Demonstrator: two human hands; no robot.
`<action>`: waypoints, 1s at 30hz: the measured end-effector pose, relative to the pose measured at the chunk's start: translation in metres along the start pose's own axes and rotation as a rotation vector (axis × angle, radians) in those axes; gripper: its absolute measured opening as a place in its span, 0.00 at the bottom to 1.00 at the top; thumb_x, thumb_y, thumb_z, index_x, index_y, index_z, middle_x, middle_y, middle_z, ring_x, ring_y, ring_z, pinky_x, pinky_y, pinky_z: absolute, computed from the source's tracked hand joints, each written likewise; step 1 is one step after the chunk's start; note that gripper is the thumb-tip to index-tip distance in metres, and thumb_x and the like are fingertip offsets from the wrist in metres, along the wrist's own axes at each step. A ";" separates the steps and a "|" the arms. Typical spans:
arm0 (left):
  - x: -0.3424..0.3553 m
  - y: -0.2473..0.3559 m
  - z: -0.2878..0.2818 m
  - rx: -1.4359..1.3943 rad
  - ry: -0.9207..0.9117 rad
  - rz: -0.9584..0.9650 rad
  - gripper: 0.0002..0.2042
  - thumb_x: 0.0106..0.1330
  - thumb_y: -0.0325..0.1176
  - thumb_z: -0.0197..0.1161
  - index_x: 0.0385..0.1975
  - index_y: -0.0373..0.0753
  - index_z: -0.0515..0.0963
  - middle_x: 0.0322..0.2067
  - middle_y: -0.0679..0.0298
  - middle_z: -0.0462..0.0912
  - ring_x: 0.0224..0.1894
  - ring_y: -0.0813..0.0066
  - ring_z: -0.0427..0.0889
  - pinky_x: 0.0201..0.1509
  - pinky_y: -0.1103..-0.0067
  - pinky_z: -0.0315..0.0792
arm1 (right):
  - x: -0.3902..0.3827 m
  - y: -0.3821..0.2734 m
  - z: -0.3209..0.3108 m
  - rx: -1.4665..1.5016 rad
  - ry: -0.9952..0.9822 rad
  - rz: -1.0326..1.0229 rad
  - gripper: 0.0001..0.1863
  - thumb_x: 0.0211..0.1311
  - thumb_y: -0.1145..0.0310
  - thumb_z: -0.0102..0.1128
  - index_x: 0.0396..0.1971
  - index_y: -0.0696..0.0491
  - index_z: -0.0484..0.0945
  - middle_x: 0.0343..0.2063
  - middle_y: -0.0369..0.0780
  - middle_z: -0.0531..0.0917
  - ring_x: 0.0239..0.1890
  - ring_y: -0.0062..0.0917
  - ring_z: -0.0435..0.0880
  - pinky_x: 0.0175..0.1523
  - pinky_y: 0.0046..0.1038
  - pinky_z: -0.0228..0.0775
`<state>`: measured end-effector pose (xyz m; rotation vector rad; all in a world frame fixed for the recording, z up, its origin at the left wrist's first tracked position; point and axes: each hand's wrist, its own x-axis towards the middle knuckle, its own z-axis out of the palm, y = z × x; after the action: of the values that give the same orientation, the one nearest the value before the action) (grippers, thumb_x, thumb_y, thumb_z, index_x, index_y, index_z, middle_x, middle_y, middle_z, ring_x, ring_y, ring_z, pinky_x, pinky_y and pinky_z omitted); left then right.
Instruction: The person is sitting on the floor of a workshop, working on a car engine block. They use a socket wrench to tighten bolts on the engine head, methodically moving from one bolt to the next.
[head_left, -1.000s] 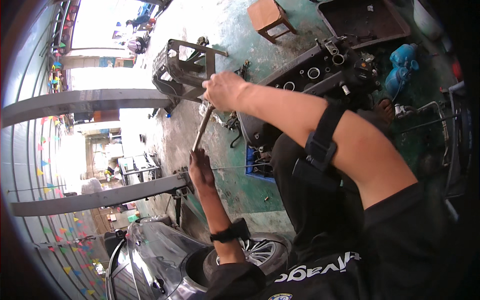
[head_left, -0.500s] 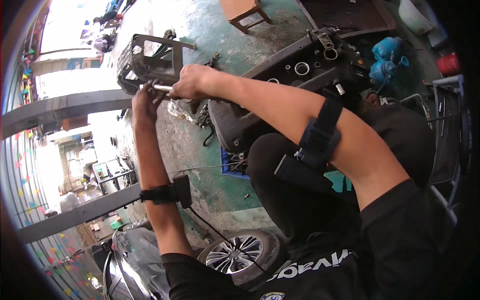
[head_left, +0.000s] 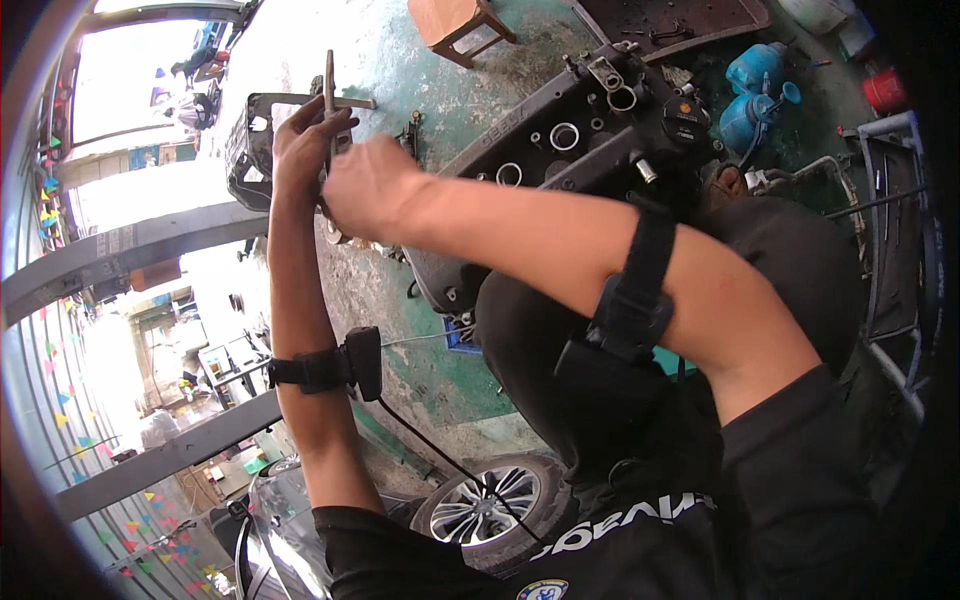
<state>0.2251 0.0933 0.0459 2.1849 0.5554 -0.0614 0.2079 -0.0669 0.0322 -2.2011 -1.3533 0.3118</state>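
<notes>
Grey metal bar (head_left: 330, 78) points nearly straight up the view, top end free, lower end lost behind the right hand (head_left: 372, 190). Change: a second ago it slanted between two hands set well apart; now the left hand (head_left: 300, 150) is up beside the right and both meet on its lower stretch. For the work in hand, that likely means the bar is being regripped or turned.

Left hand: partly open, fingers spread and touching the bar; cannot tell if it carries weight. Right hand: closed like a fist, blurred, seemingly round the bar's lower part, fingertips hidden.

Bar is in front of the dark open frame (head_left: 238, 170), left of the black engine (head_left: 590, 168) on the green floor (head_left: 440, 405). Further off: wooden stool (head_left: 445, 18), blue bottles (head_left: 752, 72), dark tray (head_left: 700, 28). Spoked wheel (head_left: 485, 512) nearer the body.
</notes>
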 end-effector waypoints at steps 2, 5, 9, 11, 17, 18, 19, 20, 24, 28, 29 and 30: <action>0.001 0.004 0.004 -0.182 -0.139 0.121 0.21 0.57 0.25 0.61 0.52 0.26 0.73 0.41 0.56 0.83 0.42 0.71 0.81 0.47 0.79 0.74 | -0.004 0.013 -0.019 -0.093 0.134 -0.079 0.13 0.63 0.62 0.51 0.39 0.50 0.83 0.41 0.38 0.85 0.45 0.26 0.83 0.47 0.28 0.74; -0.001 0.012 0.020 -0.144 -0.138 0.206 0.19 0.57 0.24 0.59 0.50 0.26 0.74 0.40 0.56 0.83 0.42 0.72 0.81 0.47 0.79 0.74 | -0.006 0.042 -0.050 -0.092 0.246 -0.200 0.12 0.48 0.62 0.60 0.26 0.56 0.84 0.32 0.44 0.85 0.38 0.34 0.84 0.46 0.32 0.76; -0.014 0.028 0.046 0.040 -0.055 0.174 0.17 0.57 0.24 0.57 0.48 0.26 0.75 0.40 0.57 0.83 0.42 0.72 0.81 0.47 0.79 0.74 | -0.022 0.066 -0.056 -0.056 0.208 -0.117 0.14 0.42 0.62 0.60 0.27 0.56 0.84 0.33 0.46 0.84 0.38 0.37 0.83 0.49 0.34 0.75; -0.021 0.032 0.053 0.100 -0.101 0.240 0.16 0.54 0.22 0.56 0.45 0.27 0.77 0.38 0.59 0.83 0.40 0.74 0.80 0.46 0.79 0.74 | -0.032 0.076 -0.051 -0.063 0.209 -0.020 0.15 0.41 0.62 0.59 0.27 0.56 0.84 0.35 0.47 0.83 0.40 0.37 0.83 0.50 0.34 0.74; -0.035 0.024 0.054 0.210 -0.138 0.274 0.15 0.52 0.23 0.62 0.41 0.31 0.80 0.30 0.62 0.84 0.34 0.80 0.80 0.43 0.82 0.73 | -0.057 0.089 -0.055 -0.286 0.363 0.155 0.12 0.57 0.71 0.52 0.37 0.57 0.82 0.39 0.47 0.84 0.43 0.37 0.83 0.47 0.36 0.76; -0.038 0.020 0.053 0.206 -0.135 0.309 0.15 0.52 0.24 0.63 0.42 0.31 0.80 0.31 0.62 0.84 0.34 0.79 0.80 0.44 0.81 0.73 | -0.063 0.090 -0.059 -0.291 0.184 0.182 0.12 0.57 0.72 0.51 0.36 0.57 0.82 0.39 0.46 0.84 0.44 0.35 0.84 0.46 0.34 0.77; -0.044 0.016 0.052 0.202 -0.137 0.330 0.16 0.52 0.25 0.65 0.42 0.31 0.80 0.32 0.61 0.84 0.35 0.79 0.81 0.44 0.81 0.73 | -0.071 0.088 -0.061 -0.311 0.171 0.142 0.12 0.56 0.72 0.52 0.37 0.57 0.82 0.39 0.46 0.84 0.44 0.35 0.83 0.46 0.34 0.76; -0.049 0.013 0.051 0.190 -0.154 0.377 0.16 0.53 0.26 0.66 0.43 0.31 0.80 0.33 0.61 0.85 0.36 0.78 0.81 0.45 0.81 0.73 | -0.078 0.086 -0.063 -0.330 0.158 0.104 0.12 0.55 0.73 0.53 0.37 0.56 0.82 0.39 0.45 0.84 0.45 0.35 0.83 0.47 0.34 0.76; -0.075 -0.002 0.042 0.461 0.024 0.368 0.16 0.56 0.30 0.67 0.44 0.33 0.80 0.38 0.59 0.85 0.41 0.74 0.82 0.49 0.77 0.73 | -0.094 0.066 -0.073 -0.301 0.033 0.103 0.14 0.53 0.72 0.52 0.39 0.57 0.81 0.40 0.47 0.83 0.43 0.37 0.83 0.48 0.36 0.75; -0.083 -0.017 0.023 0.265 0.062 0.371 0.15 0.59 0.28 0.56 0.44 0.33 0.81 0.41 0.58 0.84 0.43 0.72 0.80 0.50 0.79 0.70 | -0.098 0.033 -0.079 -0.208 -0.106 0.106 0.15 0.47 0.71 0.56 0.36 0.58 0.82 0.38 0.47 0.83 0.43 0.37 0.83 0.47 0.34 0.76; -0.082 -0.021 0.015 0.083 0.032 0.317 0.16 0.59 0.29 0.52 0.43 0.32 0.82 0.40 0.59 0.84 0.41 0.73 0.78 0.49 0.80 0.69 | -0.099 0.024 -0.079 -0.183 -0.113 0.066 0.15 0.46 0.70 0.57 0.35 0.58 0.82 0.38 0.47 0.83 0.43 0.37 0.83 0.47 0.34 0.76; -0.080 -0.026 0.010 -0.005 0.063 0.280 0.17 0.60 0.32 0.51 0.43 0.30 0.81 0.38 0.61 0.83 0.38 0.75 0.77 0.47 0.80 0.69 | -0.100 0.016 -0.078 -0.156 -0.112 0.019 0.15 0.46 0.70 0.57 0.35 0.58 0.83 0.38 0.47 0.83 0.43 0.37 0.83 0.47 0.34 0.76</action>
<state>0.1441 0.0703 0.0397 2.2453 0.2787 0.1590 0.2079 -0.1853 0.0804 -2.3566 -1.4615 0.3518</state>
